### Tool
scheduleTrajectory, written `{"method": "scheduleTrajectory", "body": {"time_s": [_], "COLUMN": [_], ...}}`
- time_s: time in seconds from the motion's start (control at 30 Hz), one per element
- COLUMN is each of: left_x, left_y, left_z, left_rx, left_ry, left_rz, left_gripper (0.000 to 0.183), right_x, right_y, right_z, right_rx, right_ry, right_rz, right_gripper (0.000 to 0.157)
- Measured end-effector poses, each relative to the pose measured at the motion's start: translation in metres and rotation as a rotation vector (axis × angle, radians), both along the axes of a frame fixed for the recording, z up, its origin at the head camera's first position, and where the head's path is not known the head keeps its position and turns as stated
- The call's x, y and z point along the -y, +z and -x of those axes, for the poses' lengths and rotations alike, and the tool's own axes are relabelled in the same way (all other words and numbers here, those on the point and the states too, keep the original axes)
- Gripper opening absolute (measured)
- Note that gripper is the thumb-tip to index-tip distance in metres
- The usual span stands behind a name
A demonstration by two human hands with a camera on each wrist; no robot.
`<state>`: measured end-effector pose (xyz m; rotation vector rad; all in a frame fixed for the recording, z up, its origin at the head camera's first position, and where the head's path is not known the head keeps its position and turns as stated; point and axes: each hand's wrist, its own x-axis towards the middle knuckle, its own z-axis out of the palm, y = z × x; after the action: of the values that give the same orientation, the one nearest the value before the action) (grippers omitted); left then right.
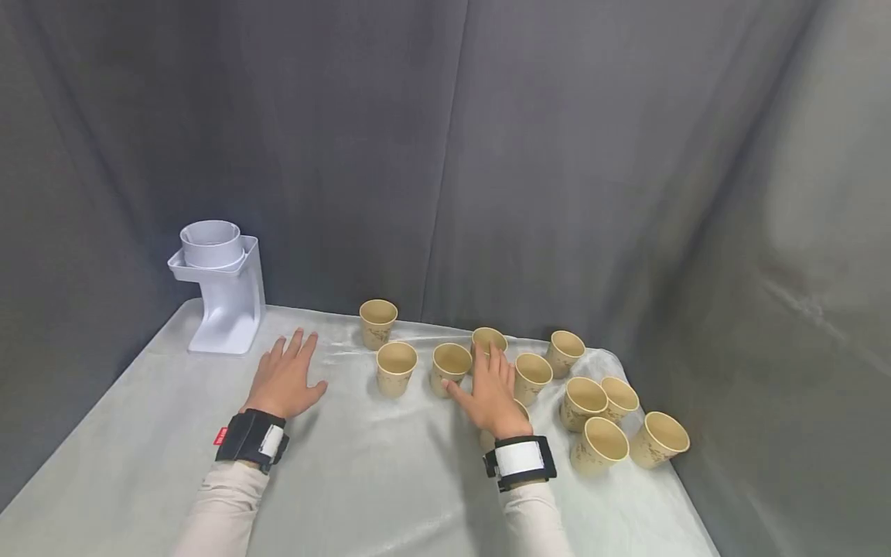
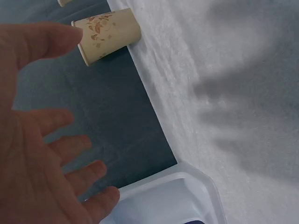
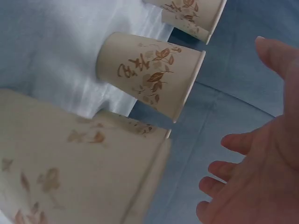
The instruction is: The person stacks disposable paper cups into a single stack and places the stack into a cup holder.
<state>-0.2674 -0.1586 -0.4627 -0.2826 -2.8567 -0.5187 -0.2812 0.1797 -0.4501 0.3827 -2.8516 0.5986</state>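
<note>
My left hand [image 1: 284,381] hovers over the cloth with its fingers spread, holding nothing. To its upper left stands a white plastic stand [image 1: 230,309] with a white round cup-like piece [image 1: 212,246] on top. My right hand [image 1: 493,398] reaches over a group of tan paper cups, its fingers extended and nothing gripped. Left of its thumb is one paper cup [image 1: 450,370]; another cup [image 1: 489,339] is partly covered by its fingertips, and a third cup [image 1: 487,441] lies mostly hidden under the wrist. In the right wrist view, a leaf-printed cup [image 3: 147,74] stands beyond the open palm.
Two paper cups, a rear one [image 1: 378,323] and a nearer one [image 1: 395,371], stand between the hands. More cups cluster at the right, with one cup [image 1: 659,441] by the table's right edge. Grey curtains [image 1: 348,155] rise behind the cloth-covered table [image 1: 362,472].
</note>
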Motion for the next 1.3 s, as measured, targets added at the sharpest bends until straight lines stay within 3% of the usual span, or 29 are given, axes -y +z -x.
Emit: {"method": "scheduleTrajectory", "body": {"time_s": [0.2,0.57,0.83,1.1,1.3], "left_x": [0.006,0.036,0.074,0.097,0.112], "left_y": [0.000,-0.006,0.003,0.014,0.014], "left_z": [-0.003,0.002,0.008,0.020,0.037], "left_rx": [-0.047,-0.136,0.004,-0.105,-0.060], "left_ry": [0.031,0.153,0.252,0.376,0.469], "left_rz": [-0.027,-0.137,-0.332,-0.529,-0.603], "left_gripper": [0.077,0.073,0.091,0.102,0.117], "right_x": [0.011,0.050,0.083,0.104,0.115], "right_y": [0.000,0.004,-0.006,-0.022,-0.025], "right_z": [0.001,0.019,0.034,0.041,0.046], "right_rx": [-0.045,-0.088,-0.088,-0.085,-0.088], "right_ry": [0.047,0.238,0.300,0.284,0.266], "right_rz": [0.055,0.180,0.164,0.072,0.009], "right_gripper": [0.088,0.090,0.091,0.091,0.092]}}
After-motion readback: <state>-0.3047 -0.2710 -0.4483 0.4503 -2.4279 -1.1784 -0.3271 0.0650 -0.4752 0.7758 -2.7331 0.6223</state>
